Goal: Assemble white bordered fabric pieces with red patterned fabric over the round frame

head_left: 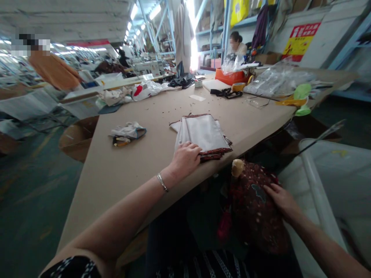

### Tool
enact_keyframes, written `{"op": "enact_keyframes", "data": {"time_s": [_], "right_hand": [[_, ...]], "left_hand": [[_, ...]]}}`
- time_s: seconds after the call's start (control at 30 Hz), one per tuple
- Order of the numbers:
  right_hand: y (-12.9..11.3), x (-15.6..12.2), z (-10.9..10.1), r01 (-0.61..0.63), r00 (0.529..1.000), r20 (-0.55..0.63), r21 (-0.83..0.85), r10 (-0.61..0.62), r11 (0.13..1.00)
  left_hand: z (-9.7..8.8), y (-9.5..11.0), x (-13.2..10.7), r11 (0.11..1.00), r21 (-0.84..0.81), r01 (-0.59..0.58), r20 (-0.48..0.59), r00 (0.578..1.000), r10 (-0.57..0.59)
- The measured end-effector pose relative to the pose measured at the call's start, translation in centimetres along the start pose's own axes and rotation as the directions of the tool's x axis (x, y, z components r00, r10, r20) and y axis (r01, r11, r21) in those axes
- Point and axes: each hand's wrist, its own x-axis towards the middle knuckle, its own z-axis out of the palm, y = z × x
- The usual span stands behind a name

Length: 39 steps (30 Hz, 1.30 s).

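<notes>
A stack of folded whitish cloth pieces (pixel 203 133) with dark red-brown edges lies near the table's front edge. My left hand (pixel 187 156), with a silver bangle at the wrist, rests flat on its near left corner, fingers together over the cloth. Below the table edge on the right hangs a dark maroon patterned cloth (pixel 257 208) with light flecks. My right hand (pixel 281 197) has its fingers closed on the right side of this cloth; the thumb is partly hidden. A tan rounded knob (pixel 237 168) sticks up at the cloth's upper left.
Left on the brown table (pixel 130 193) lies a pale glove (pixel 130 131) over a yellow-handled tool. Farther back are black straps (pixel 226 93), an orange bin (pixel 232 76) and clear plastic bags (pixel 278 79). A white tub (pixel 333 162) stands right. A person (pixel 238 48) sits behind.
</notes>
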Motion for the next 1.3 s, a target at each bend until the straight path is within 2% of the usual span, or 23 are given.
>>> {"op": "enact_keyframes", "data": {"time_s": [0.07,0.1,0.2,0.27,0.33,0.37,0.4,0.47,0.53,0.63,0.7,0.73,0.8,0.87,0.93,0.97,1.03,1.1,1.13,1.17,1.2,1.27,1.3], "right_hand": [[2.4,1.0,0.2,0.105,0.988,-0.083,-0.242,-0.128,0.965],[2.2,1.2,0.3,0.169,0.973,-0.101,-0.293,-0.206,0.941],[-3.4,0.3,0.9,0.433,0.866,-0.147,-0.256,-0.477,0.864],[-9.6,-1.3,2.4,0.660,0.697,-0.127,-0.271,-0.706,0.700],[-15.7,-2.9,4.9,0.845,0.472,0.046,-0.306,-0.880,0.438],[-18.2,-3.4,6.3,0.875,0.404,0.142,-0.347,-0.904,0.337],[-20.2,-3.7,7.7,0.882,0.372,0.249,-0.395,-0.894,0.257],[-22.8,-3.5,9.8,0.845,0.398,0.413,-0.514,-0.819,0.151],[-24.0,-2.8,10.6,0.768,0.487,0.469,-0.632,-0.736,0.106],[-24.1,-2.3,9.1,0.641,0.624,0.364,-0.744,-0.691,0.187],[-23.3,-3.2,7.4,0.624,0.652,0.287,-0.729,-0.702,0.282],[-22.7,-4.0,6.7,0.646,0.640,0.273,-0.697,-0.718,0.311],[-20.8,-6.0,6.0,0.715,0.592,0.301,-0.624,-0.748,0.315],[-18.5,-8.0,6.2,0.763,0.566,0.381,-0.577,-0.731,0.291],[-16.2,-9.4,6.7,0.773,0.595,0.455,-0.552,-0.663,0.314],[-15.1,-9.9,7.0,0.768,0.620,0.469,-0.526,-0.629,0.365],[-13.2,-10.3,7.4,0.735,0.677,0.438,-0.372,-0.591,0.567],[-11.7,-10.6,7.6,0.566,0.774,0.343,0.005,-0.533,0.825],[-11.1,-10.7,7.6,0.395,0.836,0.298,0.258,-0.461,0.882],[-10.4,-10.9,7.7,0.185,0.889,0.286,0.492,-0.359,0.851],[-9.8,-11.2,7.8,-0.028,0.918,0.314,0.659,-0.242,0.751],[-8.3,-12.0,8.0,-0.333,0.903,0.427,0.773,-0.055,0.539],[-7.6,-12.6,8.1,-0.428,0.868,0.497,0.756,-0.008,0.495]], "left_hand": [[0.1,0.0,0.3,0.999,0.033,0.019,0.031,0.999,-0.021],[0.1,0.0,0.5,0.999,0.041,0.029,0.044,0.999,-0.031],[-0.2,0.0,1.1,0.997,0.043,0.062,0.027,0.998,-0.063],[-0.5,0.1,1.4,0.997,0.030,0.074,-0.029,0.997,-0.073],[-1.1,0.5,1.6,0.996,0.016,0.082,-0.094,0.992,-0.081],[-1.4,0.7,1.7,0.996,0.011,0.086,-0.123,0.989,-0.084],[-1.8,0.9,1.7,0.996,0.005,0.089,-0.150,0.985,-0.087],[-2.8,1.3,1.4,0.996,-0.007,0.084,-0.192,0.978,-0.084],[-3.7,1.5,0.6,0.997,-0.023,0.067,-0.223,0.972,-0.071],[-4.2,1.5,-1.2,0.993,-0.080,0.092,-0.272,0.956,-0.110],[-3.5,1.7,-2.5,0.964,-0.207,0.165,-0.290,0.931,-0.221],[-3.0,1.9,-3.0,0.923,-0.322,0.211,-0.270,0.914,-0.303],[-1.9,2.8,-3.9,0.706,-0.644,0.294,-0.154,0.854,-0.496],[-1.5,4.4,-4.3,0.288,-0.916,0.281,0.037,0.771,-0.636],[-1.7,6.1,-4.5,-0.108,-0.978,0.180,0.206,0.722,-0.660],[-1.9,7.0,-4.5,-0.233,-0.962,0.139,0.260,0.723,-0.641],[-2.0,8.3,-4.7,-0.355,-0.927,0.116,0.321,0.736,-0.597],[-1.4,9.3,-5.4,-0.370,-0.915,0.161,0.363,0.726,-0.584],[-0.9,9.8,-6.0,-0.345,-0.912,0.223,0.392,0.725,-0.566],[-0.2,10.3,-6.7,-0.304,-0.900,0.314,0.433,0.732,-0.525],[0.4,10.7,-7.4,-0.253,-0.871,0.422,0.492,0.742,-0.455],[1.4,11.5,-8.7,-0.180,-0.788,0.589,0.616,0.744,-0.260],[1.6,11.8,-9.1,-0.187,-0.751,0.634,0.660,0.732,-0.170]]}}
